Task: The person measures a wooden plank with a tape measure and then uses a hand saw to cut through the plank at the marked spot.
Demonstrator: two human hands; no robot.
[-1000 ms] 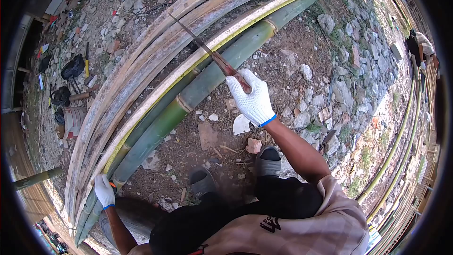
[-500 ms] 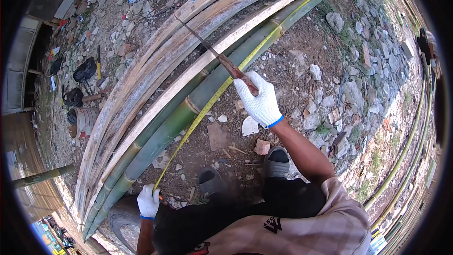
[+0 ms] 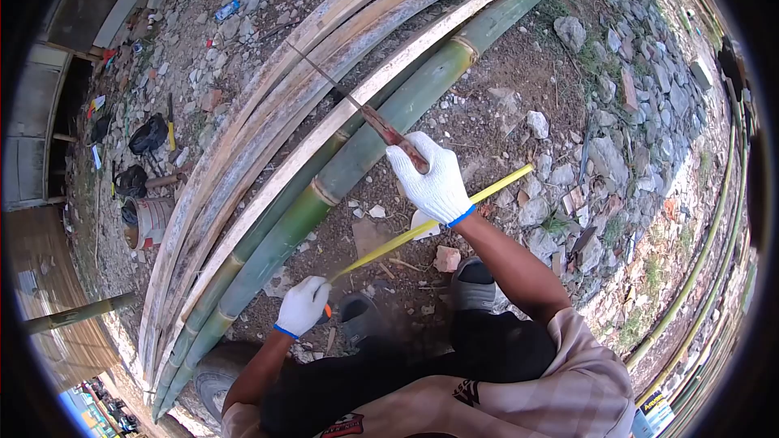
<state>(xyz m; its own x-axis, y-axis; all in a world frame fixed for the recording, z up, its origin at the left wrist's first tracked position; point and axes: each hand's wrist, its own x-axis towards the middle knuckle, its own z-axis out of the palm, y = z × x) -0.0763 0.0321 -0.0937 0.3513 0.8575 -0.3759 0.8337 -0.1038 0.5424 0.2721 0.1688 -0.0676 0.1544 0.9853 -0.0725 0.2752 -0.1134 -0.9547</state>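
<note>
My right hand [image 3: 430,182], in a white knit glove with a blue cuff, is wrapped round the worn reddish handle of a handsaw [image 3: 385,129]. The saw's thin dark blade points up and left over the bamboo and timber, seen nearly edge-on. My left hand [image 3: 302,306], gloved the same way, grips a tape measure [image 3: 327,311]; only a bit of its orange and dark case shows. Its yellow tape [image 3: 377,251] runs out to the right, off the bamboo, passing below my right wrist. A thick green bamboo pole [image 3: 357,164] lies just beyond both hands.
Beside the bamboo lie several long wooden beams [image 3: 243,162]. A tyre [image 3: 213,381] is under the near end of the poles. Rubble [image 3: 604,162] covers the ground at right. A bucket [image 3: 148,221] and black bags [image 3: 149,135] are at left; my sandalled feet [image 3: 475,288] are close by.
The yellow tape has come off the bamboo pole, and its free end has swung down to the right. My left hand has moved up and right; my right hand has shifted slightly left with the saw.
</note>
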